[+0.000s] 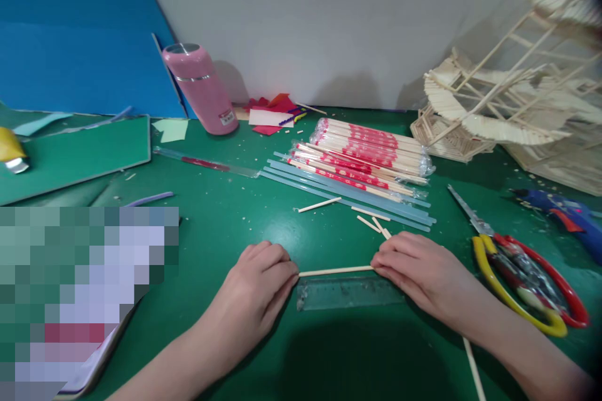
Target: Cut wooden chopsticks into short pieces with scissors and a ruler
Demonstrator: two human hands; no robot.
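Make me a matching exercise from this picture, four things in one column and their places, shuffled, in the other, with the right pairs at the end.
Things:
1. Thin pale wooden stick
2. Clear flat plastic ruler
3. Pink cylindrical flask
4. Metal scissors with yellow and red handles

Places:
A. At the back, beside the blue panel
B. Held between the left hand and the right hand
C. Farther right than the right hand
D. Flat on the green tabletop, on the near side of the held piece

Right pairs: 1-B, 2-D, 3-A, 4-C
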